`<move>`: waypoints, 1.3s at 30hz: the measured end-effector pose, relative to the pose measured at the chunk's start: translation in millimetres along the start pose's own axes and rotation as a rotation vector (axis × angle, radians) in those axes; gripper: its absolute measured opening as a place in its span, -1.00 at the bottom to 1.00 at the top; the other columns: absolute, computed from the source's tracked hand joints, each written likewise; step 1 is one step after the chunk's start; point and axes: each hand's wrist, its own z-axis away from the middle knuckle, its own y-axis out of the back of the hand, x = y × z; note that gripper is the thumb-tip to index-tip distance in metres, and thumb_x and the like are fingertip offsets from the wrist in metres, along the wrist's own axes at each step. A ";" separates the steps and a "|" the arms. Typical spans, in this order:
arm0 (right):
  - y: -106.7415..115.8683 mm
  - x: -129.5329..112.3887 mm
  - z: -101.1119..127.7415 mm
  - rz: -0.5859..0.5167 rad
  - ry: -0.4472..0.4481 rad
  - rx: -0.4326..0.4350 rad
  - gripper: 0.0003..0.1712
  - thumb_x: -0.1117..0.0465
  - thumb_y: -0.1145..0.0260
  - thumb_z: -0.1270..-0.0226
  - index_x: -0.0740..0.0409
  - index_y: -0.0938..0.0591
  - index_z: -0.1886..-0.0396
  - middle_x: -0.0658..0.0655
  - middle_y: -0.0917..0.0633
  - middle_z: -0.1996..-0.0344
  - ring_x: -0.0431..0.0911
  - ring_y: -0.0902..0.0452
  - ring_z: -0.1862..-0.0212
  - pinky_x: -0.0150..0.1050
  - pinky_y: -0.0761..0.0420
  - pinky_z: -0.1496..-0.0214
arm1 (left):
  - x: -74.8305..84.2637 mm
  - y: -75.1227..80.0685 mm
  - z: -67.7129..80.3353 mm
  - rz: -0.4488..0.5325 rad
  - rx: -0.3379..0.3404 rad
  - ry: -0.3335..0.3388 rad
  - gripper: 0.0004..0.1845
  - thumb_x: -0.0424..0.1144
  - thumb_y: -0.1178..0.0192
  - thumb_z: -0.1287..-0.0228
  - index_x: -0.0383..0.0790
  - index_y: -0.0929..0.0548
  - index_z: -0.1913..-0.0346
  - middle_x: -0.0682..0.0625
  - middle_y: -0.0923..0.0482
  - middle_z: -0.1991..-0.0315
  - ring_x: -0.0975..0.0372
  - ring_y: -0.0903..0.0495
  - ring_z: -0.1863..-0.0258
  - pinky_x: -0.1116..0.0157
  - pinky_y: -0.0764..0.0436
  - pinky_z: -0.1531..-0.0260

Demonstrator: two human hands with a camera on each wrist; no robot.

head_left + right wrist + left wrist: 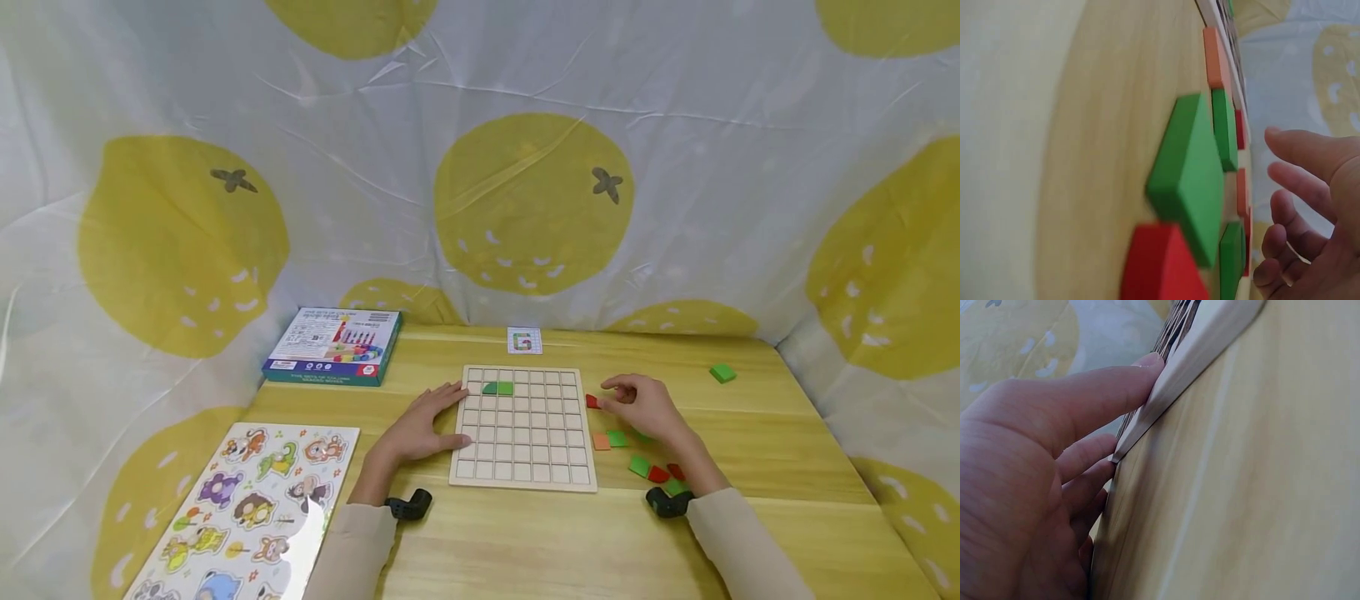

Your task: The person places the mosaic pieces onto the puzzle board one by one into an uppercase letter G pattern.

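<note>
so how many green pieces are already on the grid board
2, side by side in the second row of the grid board, near its top left: a rounded green piece and a square green piece.

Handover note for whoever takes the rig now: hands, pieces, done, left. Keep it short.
Left hand: open, flat on the table, fingertips against the left edge of the grid board.
Right hand: fingers loosely curled over the loose tiles right of the board; holds nothing that shows.
Done: two green pieces sit in the board's second row.
Left: every other cell is empty; one green tile lies apart, far right.
</note>
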 end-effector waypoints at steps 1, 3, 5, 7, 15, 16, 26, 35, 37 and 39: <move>1.3 2.3 0.8 0.003 -0.002 -0.001 -0.58 0.06 -0.50 -0.33 0.19 -0.75 -0.08 0.11 -0.73 0.22 -0.08 -0.53 0.26 -0.32 -0.54 0.27 | 0.2 0.2 0.0 0.001 -0.001 0.001 -0.08 0.21 -0.39 -0.21 0.05 -0.31 -0.59 0.05 -0.11 -0.65 0.01 0.02 -0.68 -0.05 0.10 -0.67; 3.9 6.5 2.7 -0.002 -0.011 -0.007 -0.57 0.05 -0.49 -0.34 0.19 -0.74 -0.09 0.13 -0.76 0.16 -0.09 -0.56 0.22 -0.34 -0.56 0.26 | 0.3 0.1 0.1 0.001 0.000 0.001 -0.08 0.20 -0.39 -0.20 0.05 -0.31 -0.59 0.04 -0.12 -0.65 0.01 0.01 -0.67 -0.05 0.10 -0.67; 6.0 11.4 4.1 -0.001 -0.018 -0.011 -0.57 0.05 -0.49 -0.34 0.18 -0.75 -0.10 0.13 -0.74 0.16 -0.10 -0.55 0.22 -0.34 -0.55 0.26 | -0.1 -0.3 -0.3 0.001 0.000 0.001 -0.08 0.20 -0.39 -0.20 0.05 -0.31 -0.59 0.04 -0.12 -0.65 0.00 0.01 -0.67 -0.05 0.09 -0.67; 7.7 16.1 4.8 0.003 -0.022 -0.016 -0.57 0.04 -0.49 -0.34 0.18 -0.75 -0.09 0.10 -0.71 0.22 -0.10 -0.51 0.24 -0.35 -0.52 0.27 | -0.3 -0.4 -0.4 -0.001 -0.001 0.001 -0.08 0.20 -0.39 -0.20 0.05 -0.31 -0.59 0.04 -0.12 -0.65 0.00 0.01 -0.67 -0.05 0.09 -0.67; 12.9 25.4 7.4 0.012 -0.063 -0.080 -0.55 0.06 -0.48 -0.35 0.19 -0.73 -0.14 0.04 -0.59 0.38 -0.09 -0.41 0.31 -0.33 -0.40 0.33 | 0.1 -0.2 -0.4 -0.005 -0.003 0.001 -0.07 0.20 -0.39 -0.21 0.05 -0.30 -0.60 0.05 -0.11 -0.66 0.01 0.01 -0.68 -0.04 0.10 -0.67; 13.0 26.1 7.6 0.008 -0.068 -0.089 -0.55 0.06 -0.47 -0.36 0.18 -0.73 -0.16 0.04 -0.58 0.38 -0.09 -0.40 0.31 -0.33 -0.39 0.34 | 0.1 -0.1 -0.4 -0.005 -0.003 0.001 -0.07 0.20 -0.39 -0.21 0.05 -0.30 -0.60 0.05 -0.11 -0.66 0.01 0.01 -0.68 -0.04 0.10 -0.67; 14.7 30.2 7.7 -0.024 -0.095 -0.104 -0.62 0.11 -0.45 -0.39 0.17 -0.75 -0.13 0.06 -0.61 0.37 -0.08 -0.42 0.29 -0.34 -0.41 0.36 | -0.1 0.0 -0.6 -0.010 -0.003 -0.003 -0.08 0.19 -0.39 -0.21 0.05 -0.30 -0.60 0.05 -0.11 -0.65 0.02 0.01 -0.67 -0.03 0.10 -0.67; 15.3 30.0 9.5 -0.058 -0.113 -0.084 -0.64 0.10 -0.45 -0.38 0.22 -0.77 -0.06 0.07 -0.60 0.38 -0.08 -0.41 0.29 -0.36 -0.42 0.37 | 0.5 0.1 -0.6 -0.016 -0.001 -0.009 -0.08 0.20 -0.38 -0.21 0.04 -0.30 -0.60 0.03 -0.12 -0.65 0.01 -0.01 -0.67 -0.03 0.09 -0.67; 15.4 29.5 9.9 -0.065 -0.113 -0.077 -0.64 0.10 -0.46 -0.38 0.23 -0.77 -0.05 0.07 -0.59 0.38 -0.09 -0.40 0.30 -0.36 -0.41 0.38 | 0.7 0.0 -0.5 -0.015 0.000 -0.010 -0.08 0.21 -0.38 -0.21 0.04 -0.30 -0.60 0.03 -0.13 -0.65 0.02 -0.01 -0.67 -0.03 0.09 -0.67; 15.5 28.7 10.2 -0.069 -0.112 -0.072 -0.64 0.10 -0.46 -0.38 0.24 -0.77 -0.04 0.08 -0.58 0.40 -0.09 -0.39 0.31 -0.35 -0.39 0.39 | 0.9 -0.1 -0.2 -0.015 0.000 -0.008 -0.08 0.21 -0.38 -0.21 0.05 -0.30 -0.60 0.04 -0.12 -0.65 0.02 0.00 -0.67 -0.02 0.09 -0.67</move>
